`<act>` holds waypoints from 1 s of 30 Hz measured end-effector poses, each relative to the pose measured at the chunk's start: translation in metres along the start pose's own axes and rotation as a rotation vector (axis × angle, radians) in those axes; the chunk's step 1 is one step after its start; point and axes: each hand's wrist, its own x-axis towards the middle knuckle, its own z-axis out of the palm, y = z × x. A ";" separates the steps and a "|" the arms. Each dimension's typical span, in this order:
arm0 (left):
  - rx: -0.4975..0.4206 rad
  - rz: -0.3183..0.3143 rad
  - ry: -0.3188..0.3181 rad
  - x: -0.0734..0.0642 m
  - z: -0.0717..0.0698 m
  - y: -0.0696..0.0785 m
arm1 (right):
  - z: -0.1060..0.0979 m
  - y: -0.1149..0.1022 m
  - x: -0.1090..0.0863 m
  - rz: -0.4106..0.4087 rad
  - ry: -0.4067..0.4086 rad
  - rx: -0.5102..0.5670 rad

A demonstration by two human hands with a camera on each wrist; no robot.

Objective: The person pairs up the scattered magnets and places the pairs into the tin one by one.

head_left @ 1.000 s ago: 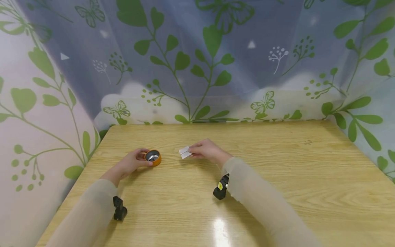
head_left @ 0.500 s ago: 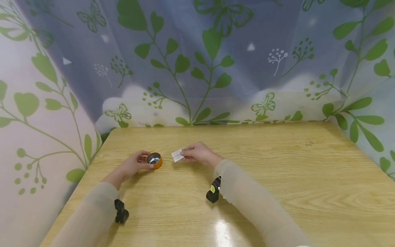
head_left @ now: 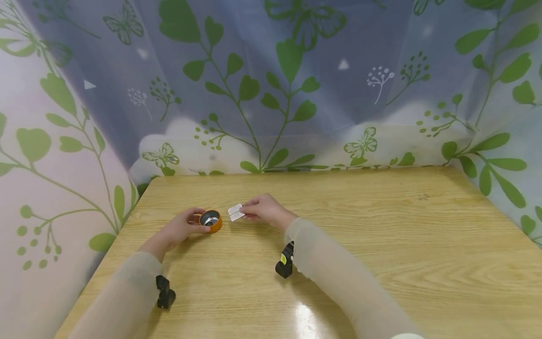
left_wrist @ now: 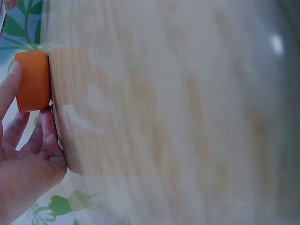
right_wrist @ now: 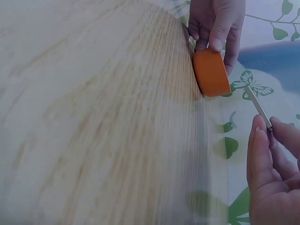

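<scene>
A small round orange bowl (head_left: 216,224) with a shiny metal inside rests on the table, its mouth facing up. My left hand (head_left: 181,228) holds it from the left, thumb on the near side and fingers behind. In the left wrist view the thumb lies against the orange wall (left_wrist: 33,82). To the right of the bowl, my right hand (head_left: 267,210) pinches a thin flat white square piece (head_left: 235,212) with a dark line across it. Seen edge-on in the right wrist view, this piece (right_wrist: 257,107) is held above the table, apart from the bowl.
A pale wooden table (head_left: 381,235) spreads out under both hands. Behind it hangs a curtain (head_left: 322,94) printed with leaves and butterflies, which also runs along the sides. Small black cameras (head_left: 164,293) are strapped to both wrists.
My right hand has moved left with the white piece, closer to the bowl. My left hand and the bowl have stayed nearly in place.
</scene>
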 end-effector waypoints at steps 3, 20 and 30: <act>-0.007 0.006 -0.005 -0.001 0.002 0.003 | 0.002 -0.001 0.002 -0.009 0.008 -0.014; -0.022 0.002 -0.006 0.000 0.003 0.000 | 0.038 -0.008 0.014 -0.049 0.062 -0.065; -0.008 0.010 0.002 -0.003 0.003 0.002 | 0.062 -0.002 0.025 -0.076 0.107 -0.104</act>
